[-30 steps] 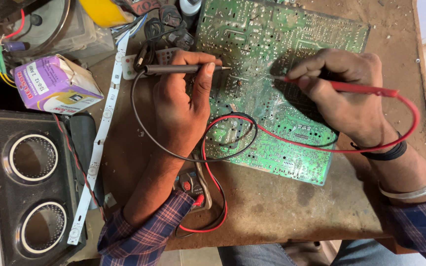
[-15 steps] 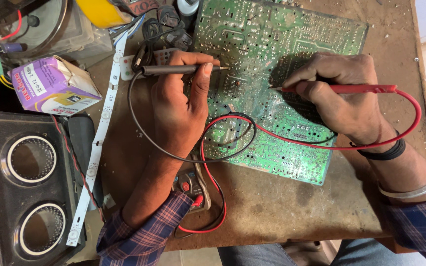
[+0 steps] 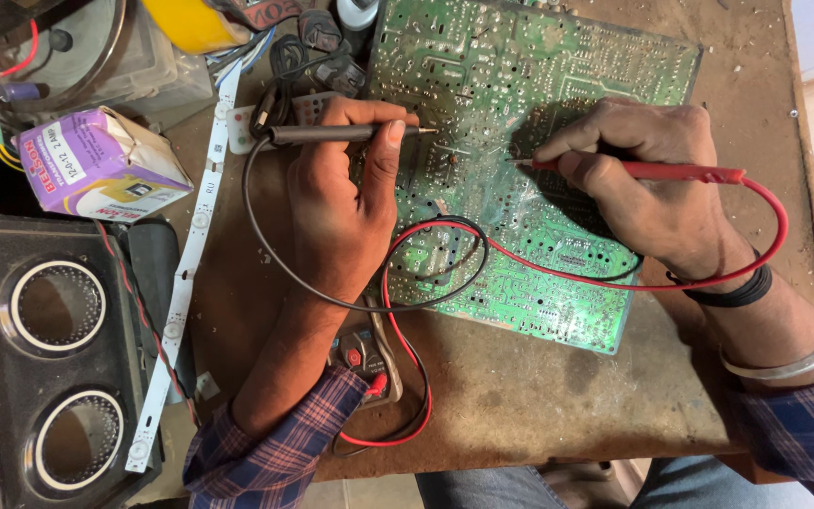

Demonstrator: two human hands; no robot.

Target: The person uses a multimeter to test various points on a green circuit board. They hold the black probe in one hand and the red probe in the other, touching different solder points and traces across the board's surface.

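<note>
Lying flat on the worn brown wooden bench (image 3: 520, 415): a large green printed circuit board (image 3: 539, 104), solder side up. Left hand (image 3: 341, 207) pinching a slim black meter probe (image 3: 332, 133) between thumb and forefinger, tip touching the board. Right hand (image 3: 652, 179) gripping a slim red meter probe (image 3: 652, 171) pen-fashion, tip pressing a joint nearby. Probably light, rigid probes, best taken by the insulated barrels; board likely stiff but brittle, better lifted by its edges. Trailing across it: thin, limp red and black leads (image 3: 445, 236).
</note>
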